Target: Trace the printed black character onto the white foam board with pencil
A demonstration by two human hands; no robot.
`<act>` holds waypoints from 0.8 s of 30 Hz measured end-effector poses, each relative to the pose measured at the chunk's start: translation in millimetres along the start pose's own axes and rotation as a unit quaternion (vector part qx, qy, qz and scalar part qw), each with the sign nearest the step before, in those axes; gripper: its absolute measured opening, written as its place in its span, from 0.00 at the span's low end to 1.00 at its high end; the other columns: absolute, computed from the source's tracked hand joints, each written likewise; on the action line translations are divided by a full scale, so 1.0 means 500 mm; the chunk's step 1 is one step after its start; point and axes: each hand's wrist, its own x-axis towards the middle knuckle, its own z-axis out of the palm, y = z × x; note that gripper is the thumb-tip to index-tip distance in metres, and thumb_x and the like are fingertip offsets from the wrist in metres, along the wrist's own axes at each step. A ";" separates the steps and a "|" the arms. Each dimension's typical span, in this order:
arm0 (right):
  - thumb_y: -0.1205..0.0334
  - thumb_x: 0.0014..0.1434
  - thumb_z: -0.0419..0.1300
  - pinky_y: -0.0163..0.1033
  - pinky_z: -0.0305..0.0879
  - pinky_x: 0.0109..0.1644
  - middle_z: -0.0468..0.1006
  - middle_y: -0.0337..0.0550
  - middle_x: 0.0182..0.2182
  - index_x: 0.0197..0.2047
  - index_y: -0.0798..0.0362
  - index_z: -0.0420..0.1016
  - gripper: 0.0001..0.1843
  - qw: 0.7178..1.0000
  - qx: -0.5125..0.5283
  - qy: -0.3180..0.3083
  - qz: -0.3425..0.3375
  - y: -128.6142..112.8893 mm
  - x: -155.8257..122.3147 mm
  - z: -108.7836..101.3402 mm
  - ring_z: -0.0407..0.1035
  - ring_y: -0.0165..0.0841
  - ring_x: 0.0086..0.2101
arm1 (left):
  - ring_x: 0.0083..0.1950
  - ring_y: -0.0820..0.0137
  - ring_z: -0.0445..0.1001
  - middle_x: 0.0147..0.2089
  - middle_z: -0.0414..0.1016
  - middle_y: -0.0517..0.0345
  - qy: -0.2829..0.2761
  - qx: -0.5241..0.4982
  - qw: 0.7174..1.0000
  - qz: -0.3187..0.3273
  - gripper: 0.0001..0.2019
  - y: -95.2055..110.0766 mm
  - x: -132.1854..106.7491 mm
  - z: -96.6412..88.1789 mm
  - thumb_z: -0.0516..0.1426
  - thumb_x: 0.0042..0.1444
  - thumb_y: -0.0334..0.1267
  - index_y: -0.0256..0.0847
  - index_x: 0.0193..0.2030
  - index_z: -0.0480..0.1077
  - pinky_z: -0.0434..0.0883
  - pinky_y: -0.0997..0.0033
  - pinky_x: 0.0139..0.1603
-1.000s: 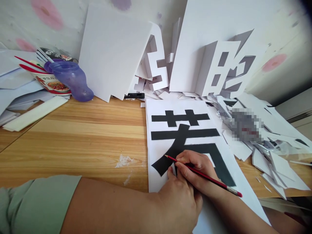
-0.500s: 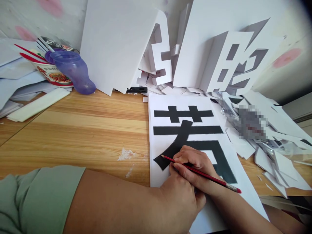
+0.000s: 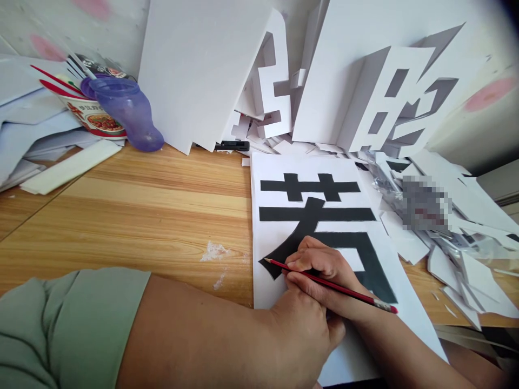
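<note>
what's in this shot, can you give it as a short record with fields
right hand: right hand grips a red pencil, tip at the left end of the black character's lower stroke
left hand: left hand presses flat on the white sheet, just below the pencil
surface: wooden table
left back: purple bottle lying against a noodle cup
behind: white foam boards and a cut-out letter leaning on the wall
right: paper offcuts in a heap

Matt white paper sheet (image 3: pixel 279 227) bearing a flat black character is lying on a smooth, grained wooden desk (image 3: pixel 141 216); a glossy red-lacquered pencil (image 3: pixel 332 286) is resting across it.
</note>
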 end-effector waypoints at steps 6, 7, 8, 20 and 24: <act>0.65 0.60 0.57 0.44 0.60 0.38 0.76 0.36 0.29 0.31 0.48 0.68 0.06 0.999 -0.001 -0.036 0.011 -0.001 0.008 -0.002 0.62 0.34 0.31 | 0.48 0.41 0.68 0.54 0.68 0.31 -0.025 -0.004 1.000 0.002 0.43 -0.004 -0.002 -0.022 0.50 0.51 0.64 0.35 0.66 0.53 0.64 0.44 0.42; 0.65 0.60 0.57 0.43 0.60 0.38 0.76 0.36 0.29 0.31 0.48 0.68 0.06 0.999 0.000 -0.041 0.013 -0.002 0.009 -0.002 0.62 0.34 0.31 | 0.47 0.42 0.69 0.53 0.69 0.32 -0.027 -0.010 1.000 0.002 0.43 -0.005 -0.002 -0.022 0.50 0.52 0.64 0.35 0.67 0.52 0.64 0.44 0.42; 0.65 0.60 0.57 0.43 0.60 0.38 0.76 0.35 0.29 0.31 0.48 0.68 0.06 0.999 0.001 -0.044 0.013 -0.002 0.009 -0.003 0.61 0.33 0.31 | 0.46 0.43 0.70 0.51 0.70 0.32 -0.028 -0.015 0.999 0.002 0.44 -0.006 -0.002 -0.022 0.49 0.52 0.64 0.34 0.67 0.51 0.64 0.45 0.42; 0.61 0.60 0.59 0.42 0.63 0.40 0.75 0.39 0.30 0.32 0.51 0.72 0.05 0.998 -0.002 -0.041 0.046 -0.001 0.007 -0.004 0.63 0.33 0.34 | 0.53 0.41 0.67 0.58 0.66 0.33 0.024 -0.041 0.999 -0.022 0.44 0.005 0.003 0.000 0.53 0.48 0.65 0.36 0.65 0.57 0.66 0.47 0.43; 0.62 0.60 0.59 0.43 0.63 0.40 0.76 0.40 0.32 0.35 0.50 0.73 0.03 0.999 0.012 -0.037 0.034 0.002 0.003 -0.003 0.63 0.34 0.35 | 0.52 0.41 0.67 0.55 0.69 0.34 0.047 -0.051 0.997 -0.033 0.44 0.007 0.002 0.001 0.56 0.45 0.65 0.36 0.63 0.60 0.65 0.46 0.44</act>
